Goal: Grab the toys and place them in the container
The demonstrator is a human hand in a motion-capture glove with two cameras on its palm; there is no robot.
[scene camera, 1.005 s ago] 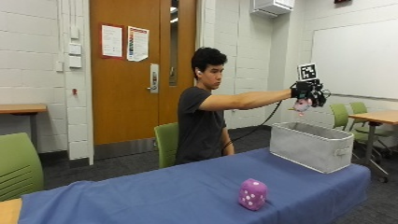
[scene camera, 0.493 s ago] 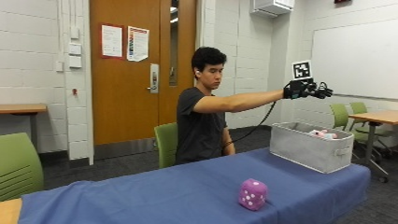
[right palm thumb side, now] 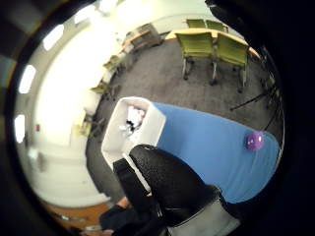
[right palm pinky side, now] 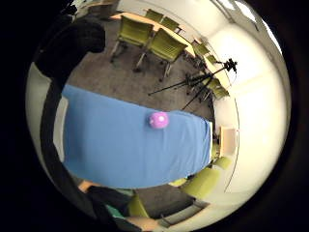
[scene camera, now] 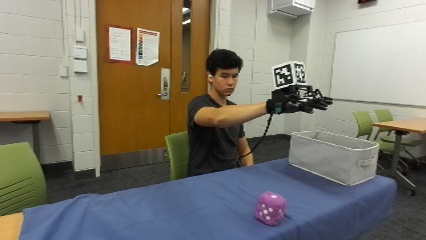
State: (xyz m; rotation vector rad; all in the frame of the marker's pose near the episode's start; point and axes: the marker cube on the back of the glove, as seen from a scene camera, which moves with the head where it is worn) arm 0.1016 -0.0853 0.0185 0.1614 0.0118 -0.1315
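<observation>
In the outside view my gloved right hand [scene camera: 301, 102] hangs in the air at the end of an outstretched arm, fingers spread and holding nothing. It is above the grey fabric container [scene camera: 329, 156] and slightly toward the person's side of it. The container stands at the end of the blue-covered table [scene camera: 166, 205]. A purple die with white dots [scene camera: 271, 208] lies on the cloth near the front edge. The thumb side palm view looks down into the container [right palm thumb side: 114, 132], where several small toys lie, past my gloved fingers [right palm thumb side: 167, 179]. The die [right palm pinky side: 159, 120] also shows in the little finger side palm view.
Green chairs [scene camera: 20, 177] stand around the table, and one more [scene camera: 178, 152] is beside the seated person. Another table with chairs [scene camera: 399, 127] is behind the container. A tripod [right palm pinky side: 193, 84] stands on the carpet beyond the blue table.
A second ago the hand held a pink toy above the container. The toy dropped into the container, the fingers spread, and the hand has drawn back a little toward the person.
</observation>
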